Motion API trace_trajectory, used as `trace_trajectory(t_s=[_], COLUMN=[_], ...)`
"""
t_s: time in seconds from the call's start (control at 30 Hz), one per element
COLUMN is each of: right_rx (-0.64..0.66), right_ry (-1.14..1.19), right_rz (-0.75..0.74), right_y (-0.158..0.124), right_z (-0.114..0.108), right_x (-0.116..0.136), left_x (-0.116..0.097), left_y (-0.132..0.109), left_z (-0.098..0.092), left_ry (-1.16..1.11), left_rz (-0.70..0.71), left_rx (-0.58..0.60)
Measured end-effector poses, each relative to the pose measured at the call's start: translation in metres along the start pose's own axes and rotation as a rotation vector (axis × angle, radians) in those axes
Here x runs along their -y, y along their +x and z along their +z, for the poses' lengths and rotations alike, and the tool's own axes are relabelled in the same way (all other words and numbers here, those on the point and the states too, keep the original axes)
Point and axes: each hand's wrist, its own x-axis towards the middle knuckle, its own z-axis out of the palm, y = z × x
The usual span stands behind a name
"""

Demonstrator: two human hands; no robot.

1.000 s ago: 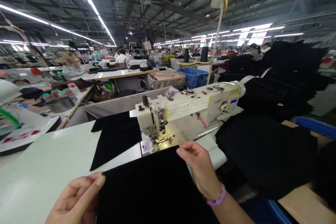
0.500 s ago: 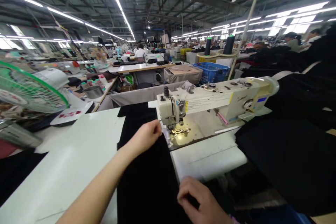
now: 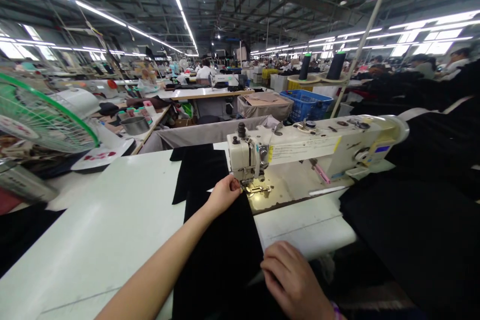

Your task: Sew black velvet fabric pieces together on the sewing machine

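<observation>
Black fabric [image 3: 217,250] lies lengthwise over the white table, its right edge running up to the sewing machine [image 3: 300,142]. My left hand [image 3: 225,193] is closed in a pinch on that edge, just left of the lit needle plate [image 3: 258,190]. Nearer to me, my right hand [image 3: 294,277] has its fingers curled together at the same edge; the fingertips are partly hidden, and the cloth appears to be between them. Beyond the left hand, another black piece [image 3: 200,167] lies flat beside the machine head.
A green-rimmed fan [image 3: 45,115] stands at left, near a metal pot [image 3: 135,125]. Dark thread cones [image 3: 335,66] rise behind the machine, near a blue basket [image 3: 305,104]. More black fabric [image 3: 412,240] is heaped at right. A thin pole [image 3: 360,45] stands behind the machine.
My left hand has moved slightly right, closer to the needle, and the near black fabric has shifted right with it. My right hand's fingers are closer together. The view has shifted a little.
</observation>
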Motion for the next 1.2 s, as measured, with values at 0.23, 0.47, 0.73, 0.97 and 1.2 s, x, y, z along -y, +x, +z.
trace_trajectory(t_s=[0.23,0.47,0.73,0.97,1.2], right_rx=[-0.036,0.016,0.105,0.149,0.221], right_ry=[0.022,0.036,0.105,0.114,-0.085], right_rz=[-0.021,-0.012,0.037,0.074,0.103], right_y=[0.007,0.011,0.016,0.044,0.073], right_z=[0.005,0.0,-0.003,0.002,0.011], right_x=[-0.004,-0.003,-0.008,-0.025,-0.049], left_x=[0.004,-0.026,-0.051,-0.013,-0.008], left_y=[0.013,-0.01,-0.139,-0.119,-0.084], left_z=[0.0,-0.007,0.011,0.002,-0.011], left_ry=[0.017,0.149,0.27,0.52,0.475], left_rz=[-0.026,0.042,0.6,0.766,0.767], left_rx=[0.011,-0.164,0.21,0.226,0.17])
